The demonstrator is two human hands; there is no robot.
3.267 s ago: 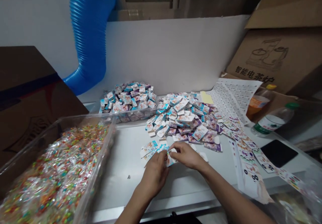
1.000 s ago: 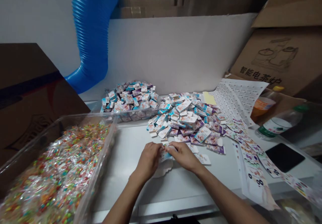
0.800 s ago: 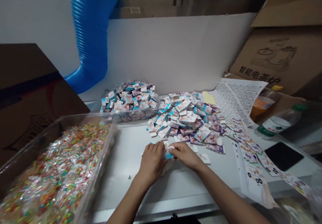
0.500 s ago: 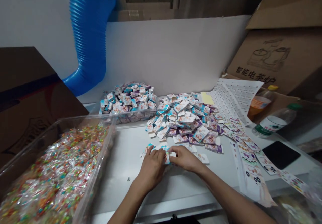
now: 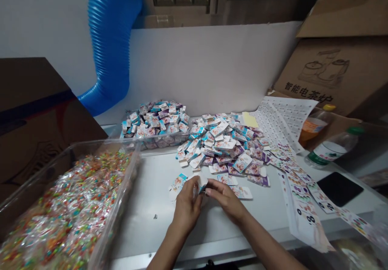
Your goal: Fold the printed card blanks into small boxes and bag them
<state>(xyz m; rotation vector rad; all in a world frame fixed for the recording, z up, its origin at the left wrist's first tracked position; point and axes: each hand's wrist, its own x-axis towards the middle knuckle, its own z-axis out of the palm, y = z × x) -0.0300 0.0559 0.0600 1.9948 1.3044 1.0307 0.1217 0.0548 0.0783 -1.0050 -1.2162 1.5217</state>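
My left hand (image 5: 187,204) and my right hand (image 5: 226,196) meet over the white table (image 5: 151,189), fingers pinched together on one small blue-and-white carton (image 5: 201,188). Several flat cartons (image 5: 178,180) lie just left of the fingers and one flat carton (image 5: 242,192) lies right of my right hand. A big loose heap of flat printed cartons (image 5: 226,142) spreads behind the hands.
A clear bin of colourful wrapped candies (image 5: 65,205) fills the left. Folded cartons fill a clear tray (image 5: 154,125) at the back. Sticker sheets (image 5: 298,181), two bottles (image 5: 329,150), a black phone (image 5: 339,183), cardboard boxes (image 5: 330,72) and a blue hose (image 5: 110,43) surround the table.
Both hands stayed together on the small carton, turning and working it. They shifted slightly nearer to me, and the carton now stands on edge between the fingertips.
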